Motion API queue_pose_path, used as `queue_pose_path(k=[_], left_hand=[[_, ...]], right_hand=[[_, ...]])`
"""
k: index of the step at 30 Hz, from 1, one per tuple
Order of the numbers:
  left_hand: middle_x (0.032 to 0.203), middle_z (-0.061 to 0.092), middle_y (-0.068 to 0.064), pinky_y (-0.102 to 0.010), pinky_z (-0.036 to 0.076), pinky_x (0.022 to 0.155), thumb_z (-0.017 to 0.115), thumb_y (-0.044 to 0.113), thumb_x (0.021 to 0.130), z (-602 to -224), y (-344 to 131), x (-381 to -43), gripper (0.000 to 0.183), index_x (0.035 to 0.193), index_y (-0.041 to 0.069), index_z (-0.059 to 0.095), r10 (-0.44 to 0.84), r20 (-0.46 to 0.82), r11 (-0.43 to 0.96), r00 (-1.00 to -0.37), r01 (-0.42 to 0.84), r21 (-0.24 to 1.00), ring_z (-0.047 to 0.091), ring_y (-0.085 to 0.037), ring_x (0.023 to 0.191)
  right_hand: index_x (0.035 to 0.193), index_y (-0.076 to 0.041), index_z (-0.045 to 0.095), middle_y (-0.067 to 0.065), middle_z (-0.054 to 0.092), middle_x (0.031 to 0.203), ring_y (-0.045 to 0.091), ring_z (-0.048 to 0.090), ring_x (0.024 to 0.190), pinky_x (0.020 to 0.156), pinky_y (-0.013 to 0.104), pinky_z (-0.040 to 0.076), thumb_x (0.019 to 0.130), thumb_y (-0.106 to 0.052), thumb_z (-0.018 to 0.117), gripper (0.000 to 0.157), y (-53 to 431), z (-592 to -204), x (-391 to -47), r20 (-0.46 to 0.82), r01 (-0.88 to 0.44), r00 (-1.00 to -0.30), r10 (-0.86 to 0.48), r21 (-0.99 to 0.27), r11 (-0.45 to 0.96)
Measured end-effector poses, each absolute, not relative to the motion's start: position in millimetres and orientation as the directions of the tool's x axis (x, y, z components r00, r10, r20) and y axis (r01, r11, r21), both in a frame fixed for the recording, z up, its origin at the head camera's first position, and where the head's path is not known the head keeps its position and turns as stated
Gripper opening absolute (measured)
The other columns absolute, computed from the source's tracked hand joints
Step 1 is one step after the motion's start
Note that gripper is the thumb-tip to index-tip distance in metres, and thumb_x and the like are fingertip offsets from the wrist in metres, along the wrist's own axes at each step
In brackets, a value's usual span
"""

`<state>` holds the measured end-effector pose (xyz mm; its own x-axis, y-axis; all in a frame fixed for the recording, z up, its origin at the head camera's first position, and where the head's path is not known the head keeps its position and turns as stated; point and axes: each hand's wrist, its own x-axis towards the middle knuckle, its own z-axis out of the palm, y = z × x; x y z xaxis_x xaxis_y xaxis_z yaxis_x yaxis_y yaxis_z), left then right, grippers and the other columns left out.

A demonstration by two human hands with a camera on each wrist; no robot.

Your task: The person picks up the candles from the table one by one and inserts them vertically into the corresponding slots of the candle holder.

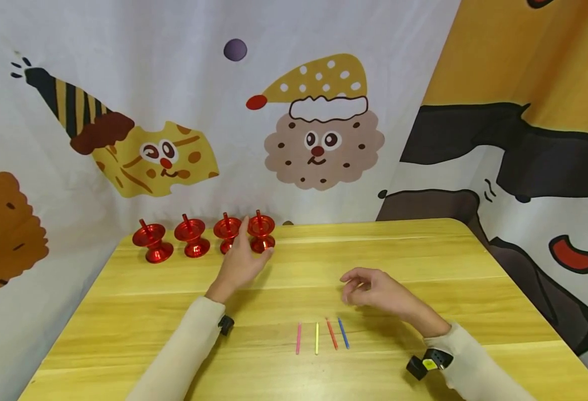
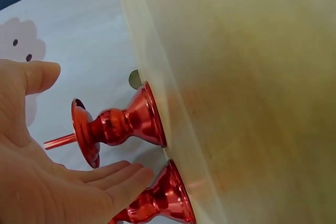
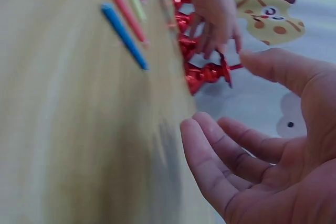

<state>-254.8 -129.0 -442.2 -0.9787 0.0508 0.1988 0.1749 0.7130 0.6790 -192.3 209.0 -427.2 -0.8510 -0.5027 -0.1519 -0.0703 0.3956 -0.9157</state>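
Observation:
Several shiny red candle holders, each with a short upright stem in its dish, stand in a row along the table's back left edge. My left hand [image 1: 241,264] reaches to the rightmost candle holder [image 2: 113,125], its fingers extended between that one and its neighbour [image 2: 157,200]. In the left wrist view the thumb is spread wide on the other side, not closed round the holder. Over the table's right half hovers my right hand [image 1: 381,292], fingers loosely bent around nothing. Nearest to it lie thin candles: blue [image 3: 123,36], red [image 3: 127,15], yellow [image 1: 316,338] and pink [image 1: 299,338].
The wooden table [image 1: 414,250] backs onto a white curtain [image 1: 213,83] printed with cartoon food figures. More red holders, one in the left corner [image 1: 159,253] and one beside it [image 1: 196,247], continue the row to the left. Both wrists carry small black devices.

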Motion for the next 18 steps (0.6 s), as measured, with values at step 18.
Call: queue_pose_path(k=[18], left_hand=[[0.152,0.033,-0.026,-0.057,0.033,0.108,0.064,0.047,0.091,-445,-124,-286,0.1,0.158,0.01,-0.001,0.028,0.054,0.619,-0.998,0.06,0.783,0.042,-0.042,0.133]], right_hand=[[0.086,-0.012,0.068,-0.005,0.063,0.068,0.009,0.055,0.058,0.055,0.026,0.048,0.072,-0.032,0.087,0.031,205,-439,-159,-0.187,-0.261,-0.811,-0.555,-0.733,0.629]])
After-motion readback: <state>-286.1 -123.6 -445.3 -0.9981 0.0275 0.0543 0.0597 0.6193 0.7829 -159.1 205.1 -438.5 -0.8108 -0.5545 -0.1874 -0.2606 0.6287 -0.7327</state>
